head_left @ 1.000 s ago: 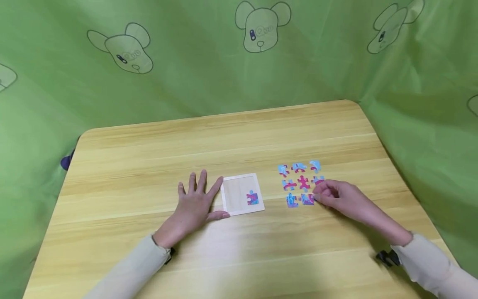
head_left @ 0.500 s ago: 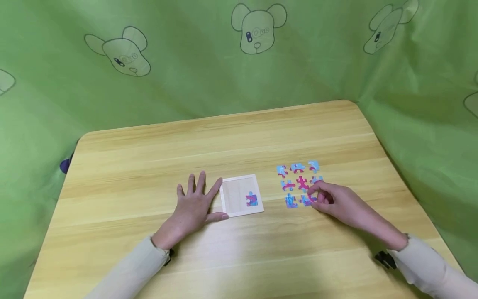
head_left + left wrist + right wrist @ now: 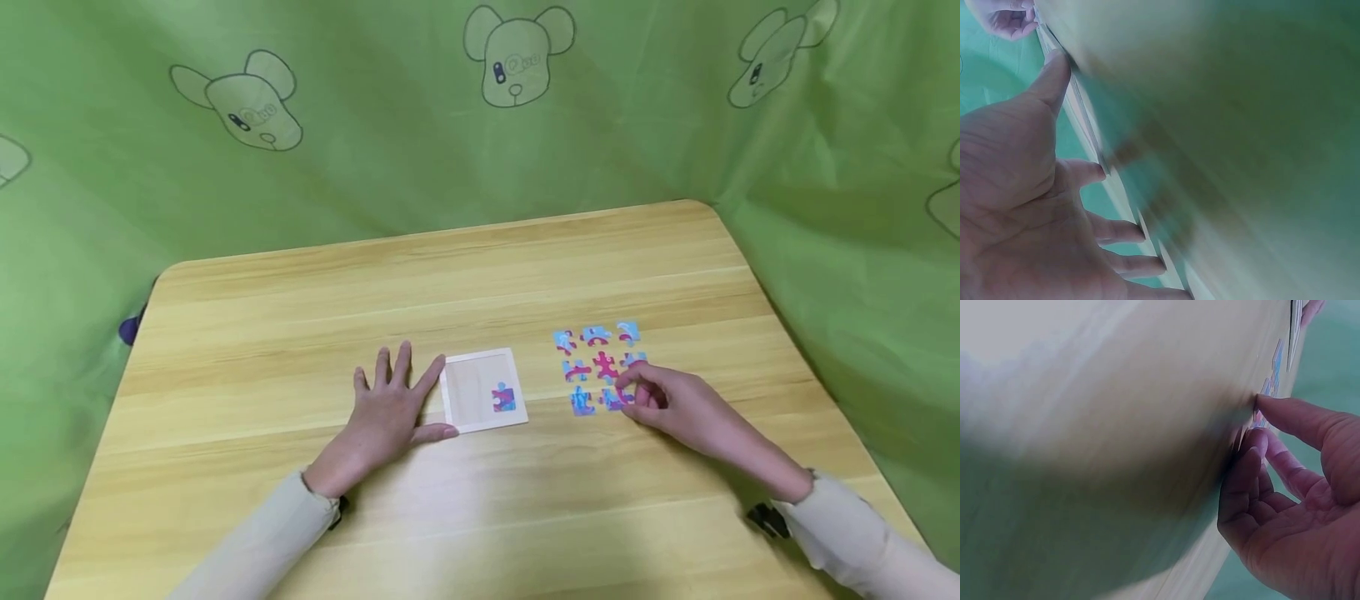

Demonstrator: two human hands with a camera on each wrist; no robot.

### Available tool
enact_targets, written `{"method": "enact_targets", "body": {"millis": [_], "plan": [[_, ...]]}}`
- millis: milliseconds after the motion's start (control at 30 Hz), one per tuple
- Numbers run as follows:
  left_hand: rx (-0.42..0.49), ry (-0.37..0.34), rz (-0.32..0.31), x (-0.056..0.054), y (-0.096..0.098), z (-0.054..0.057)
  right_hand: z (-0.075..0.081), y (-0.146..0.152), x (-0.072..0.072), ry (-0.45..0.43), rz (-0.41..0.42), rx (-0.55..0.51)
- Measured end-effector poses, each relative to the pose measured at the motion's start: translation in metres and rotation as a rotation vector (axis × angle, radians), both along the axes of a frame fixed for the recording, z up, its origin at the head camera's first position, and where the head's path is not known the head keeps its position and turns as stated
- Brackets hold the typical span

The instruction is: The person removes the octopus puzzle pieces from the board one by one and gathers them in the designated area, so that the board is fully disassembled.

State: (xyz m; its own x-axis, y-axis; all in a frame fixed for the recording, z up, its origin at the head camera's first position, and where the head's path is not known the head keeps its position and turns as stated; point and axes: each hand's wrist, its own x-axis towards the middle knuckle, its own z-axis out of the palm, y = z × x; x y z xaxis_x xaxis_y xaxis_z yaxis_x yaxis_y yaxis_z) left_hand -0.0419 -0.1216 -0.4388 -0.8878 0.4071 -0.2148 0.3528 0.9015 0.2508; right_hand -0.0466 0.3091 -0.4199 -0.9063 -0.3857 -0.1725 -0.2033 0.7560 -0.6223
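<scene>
In the head view, my left hand lies spread on the table, thumb and index fingertips touching the left side of a square wooden puzzle tray. One purple-blue puzzle piece lies in the tray's lower right corner. My right hand is at the pieces right of the tray, its thumb and curled index finger pinching a pink-blue puzzle piece in the bottom row, partly hidden by the fingers. The right wrist view shows the thumb and index finger at the piece's edges, low over the table.
Several other puzzle pieces lie loosely in rows, among them a red piece, a blue one and a light-blue one. The wooden table is bordered by a green curtain at the back and sides.
My right hand has shifted slightly left, its fingertips going from the piece's right edge to around it. My left hand and the tray stay in place; the head view has shifted slightly.
</scene>
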Motion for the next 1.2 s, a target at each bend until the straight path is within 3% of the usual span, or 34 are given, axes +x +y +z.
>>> {"method": "enact_targets", "body": {"millis": [433,667,867,1067,1200], "plan": [[0.017,0.018,-0.014,0.0,0.001,-0.001,0.003,-0.003,0.005,0.008,-0.032,0.007],[-0.011,0.025,-0.013,0.0,0.001,0.0,0.008,-0.02,0.005,-0.028,-0.079,-0.096],[-0.022,0.032,-0.015,0.0,0.001,0.001,0.014,-0.047,-0.003,-0.108,-0.041,-0.223],[-0.033,0.036,-0.015,0.001,0.0,0.001,0.014,-0.077,-0.012,-0.151,0.036,-0.259],[-0.044,0.034,-0.017,0.001,0.001,-0.001,0.011,-0.095,-0.015,-0.239,0.052,-0.295]]}}
